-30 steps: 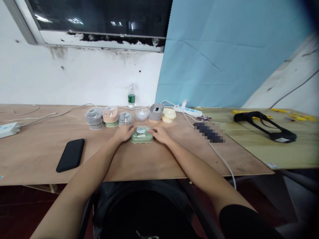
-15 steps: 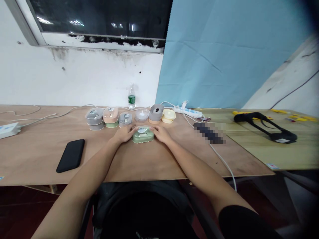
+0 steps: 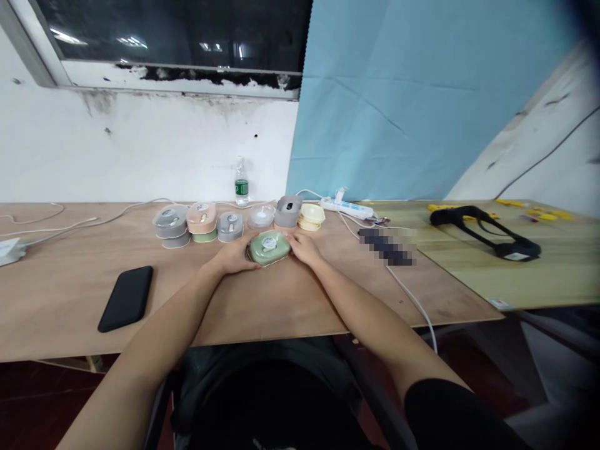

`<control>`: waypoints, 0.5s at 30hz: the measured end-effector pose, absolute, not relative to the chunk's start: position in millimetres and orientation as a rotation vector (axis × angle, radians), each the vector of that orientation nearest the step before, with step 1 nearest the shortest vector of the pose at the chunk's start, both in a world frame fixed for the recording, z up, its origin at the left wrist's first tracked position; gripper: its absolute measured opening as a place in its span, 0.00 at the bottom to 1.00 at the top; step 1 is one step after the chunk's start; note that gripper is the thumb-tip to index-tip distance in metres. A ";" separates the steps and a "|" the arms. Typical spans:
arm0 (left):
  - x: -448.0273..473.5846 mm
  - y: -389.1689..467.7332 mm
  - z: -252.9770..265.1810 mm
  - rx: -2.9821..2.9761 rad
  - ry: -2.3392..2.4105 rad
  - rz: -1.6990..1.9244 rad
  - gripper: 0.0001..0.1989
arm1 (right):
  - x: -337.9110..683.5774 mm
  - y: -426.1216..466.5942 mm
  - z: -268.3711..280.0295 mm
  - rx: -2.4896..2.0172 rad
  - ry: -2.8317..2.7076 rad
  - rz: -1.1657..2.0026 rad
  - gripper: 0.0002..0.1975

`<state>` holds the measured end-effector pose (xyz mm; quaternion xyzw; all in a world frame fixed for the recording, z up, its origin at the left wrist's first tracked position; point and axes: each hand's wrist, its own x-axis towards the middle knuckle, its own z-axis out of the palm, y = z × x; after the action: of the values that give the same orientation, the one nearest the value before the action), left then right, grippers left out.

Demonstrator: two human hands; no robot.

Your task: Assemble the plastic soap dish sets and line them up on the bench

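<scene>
A green lidded box [image 3: 269,247] with a round pale label on top is between my two hands, slightly tilted over the table. My left hand [image 3: 234,255] wraps round its left end, thumb along the near edge. At the right end, my right hand [image 3: 302,246] grips the far corner with its fingertips. Behind it, similar boxes stand in a row: a grey stack [image 3: 171,225], a pink box [image 3: 202,216] on a green one, and a small grey box [image 3: 230,226]. Further right are a clear lid [image 3: 261,216], a grey open container [image 3: 287,211] and cream containers [image 3: 311,216].
A black phone [image 3: 125,299] lies at the left front of the wooden table [image 3: 281,306]. A water bottle [image 3: 241,182] stands by the wall. Right of the boxes are a white power strip [image 3: 347,207], a blurred dark object [image 3: 387,246] and a black frame-like strap [image 3: 487,232].
The green box has turned and tipped so its top shows more. My left hand has shifted lower round its left end. The whole view has moved slightly.
</scene>
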<state>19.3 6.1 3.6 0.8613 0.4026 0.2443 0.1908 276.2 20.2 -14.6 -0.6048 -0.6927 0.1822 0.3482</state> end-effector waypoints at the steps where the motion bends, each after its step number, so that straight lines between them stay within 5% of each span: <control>1: 19.0 6.7 3.3 2.433 1.118 0.710 0.49 | 276.4 20.0 -14.5 -1.569 -1.798 0.480 0.28; 15: 16.6 13.3 -2.3 2.574 0.985 0.816 0.41 | 277.0 16.1 -11.1 -1.550 -1.957 0.404 0.30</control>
<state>16.6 13.3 -2.3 0.8876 0.3397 0.2812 0.1331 277.0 16.1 -11.1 -0.5844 -0.7377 0.1524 0.3018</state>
